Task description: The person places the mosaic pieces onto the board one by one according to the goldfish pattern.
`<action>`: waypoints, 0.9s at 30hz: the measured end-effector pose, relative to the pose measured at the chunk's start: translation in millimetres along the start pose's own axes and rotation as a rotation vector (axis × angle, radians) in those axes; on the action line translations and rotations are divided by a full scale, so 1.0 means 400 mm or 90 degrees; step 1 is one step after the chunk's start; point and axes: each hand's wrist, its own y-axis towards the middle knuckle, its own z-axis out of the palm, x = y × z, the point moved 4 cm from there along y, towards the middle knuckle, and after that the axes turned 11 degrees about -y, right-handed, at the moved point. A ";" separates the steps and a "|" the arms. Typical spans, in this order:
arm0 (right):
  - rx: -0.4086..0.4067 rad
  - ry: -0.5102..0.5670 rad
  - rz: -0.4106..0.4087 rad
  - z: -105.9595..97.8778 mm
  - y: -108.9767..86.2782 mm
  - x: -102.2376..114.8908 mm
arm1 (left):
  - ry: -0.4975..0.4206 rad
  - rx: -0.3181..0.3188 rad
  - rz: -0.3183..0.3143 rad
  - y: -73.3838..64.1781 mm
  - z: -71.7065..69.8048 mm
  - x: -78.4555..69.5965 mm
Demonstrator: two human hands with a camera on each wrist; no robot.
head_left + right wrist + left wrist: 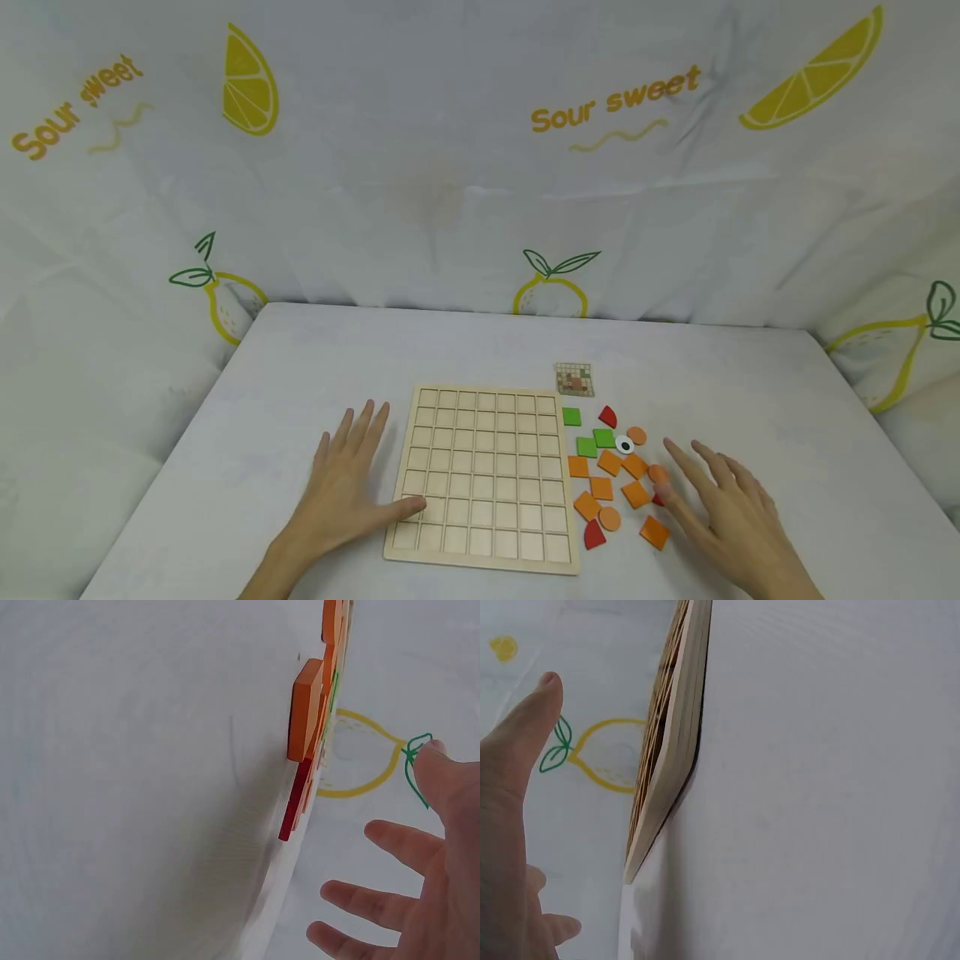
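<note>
A pale wooden grid board (487,467) with square cells lies flat on the table. At its left side, my left hand (345,487) has its fingers spread, with the thumb over the lower left cells; contact cannot be told. My right hand (723,508) is spread out beside the loose pieces and grips nothing. Its thumb overlaps a red quarter-circle piece (658,499) in the head view. Orange square tiles (637,494), green square tiles (603,438), orange discs (610,518) and a white eye disc (624,444) are scattered along the board's right side. In the right wrist view an orange tile (304,712) shows edge-on.
A small printed pattern card (574,380) lies behind the board's far right corner. Other red quarter-circle pieces (608,417) are among the tiles. White table top (322,350) surrounds everything, and a lemon-print cloth (420,208) hangs behind it.
</note>
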 end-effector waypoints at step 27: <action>0.084 0.218 -0.023 0.005 -0.022 0.103 | 0.064 0.025 0.065 -0.006 0.101 0.002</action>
